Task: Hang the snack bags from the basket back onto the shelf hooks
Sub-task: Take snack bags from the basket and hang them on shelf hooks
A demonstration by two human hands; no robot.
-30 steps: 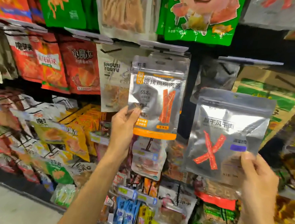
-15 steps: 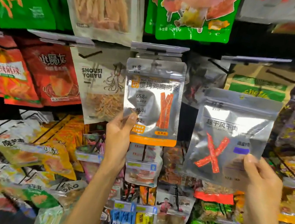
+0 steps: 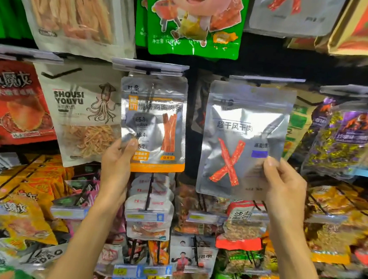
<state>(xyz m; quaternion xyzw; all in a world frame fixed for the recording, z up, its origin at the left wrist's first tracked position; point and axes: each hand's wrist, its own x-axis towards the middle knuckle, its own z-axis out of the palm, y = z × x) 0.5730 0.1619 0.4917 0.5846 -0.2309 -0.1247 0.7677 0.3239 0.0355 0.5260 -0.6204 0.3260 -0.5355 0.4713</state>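
Left hand (image 3: 117,163) pinches the lower-left corner of the orange-trimmed silver bag (image 3: 157,121), which hangs under a price-tag strip (image 3: 150,68); right hand (image 3: 284,186) pinches the lower-right edge of the silver X bag (image 3: 237,142), its top just below the next strip (image 3: 267,79); can't tell if it's on a hook; 2 silver bags held, 1 per hand; orange-trimmed one overlaps squid bag (image 3: 80,110); green pig bag (image 3: 190,22) above; purple bag (image 3: 344,138) on the right.

Your left grip (image 3: 116,165) pinches the lower left edge of the orange-trimmed silver bag (image 3: 157,121), its top just under a price strip (image 3: 150,67); your right grip (image 3: 286,189) holds the silver red-X bag (image 3: 238,132) beside it.
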